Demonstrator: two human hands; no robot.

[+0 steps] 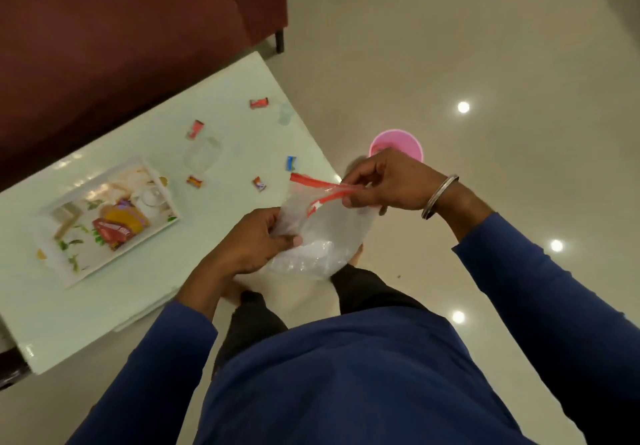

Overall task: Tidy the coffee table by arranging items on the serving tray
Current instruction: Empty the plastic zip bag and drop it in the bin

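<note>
**Zip bag held open-mouthed over the desk edge**

Both hands work a clear zip bag (322,237) with a red seal strip, held in the air just off the near corner of the pale desk (138,292).

Left hand (256,240): grip closed, thumb and fingers pinching the bag's left side wall below the seal. Right hand (384,181): grip closed to a pinch on the red strip's right end; a metal bangle (438,199) sits on that wrist. The strip's two halves stand apart at the mouth. What the bag holds cannot be made out.

Left of the left grip, well apart, the serving tray (72,271) lies on the desk. It carries a red packet (112,233), an orange packet (126,219) touching it, and a small clear glass (150,197) beyond them.

Beyond both grips, loose on the desk: five small wrapped candies, the nearest (259,183) just past the bag, a blue one (291,163) near it. Two clear glasses, faint, stand further off; one (202,154) is among the candies.

Just beyond the right grip, on the floor, a pink bucket (398,141), partly hidden by the hand. A maroon sofa (121,29) lies past the desk.
</note>
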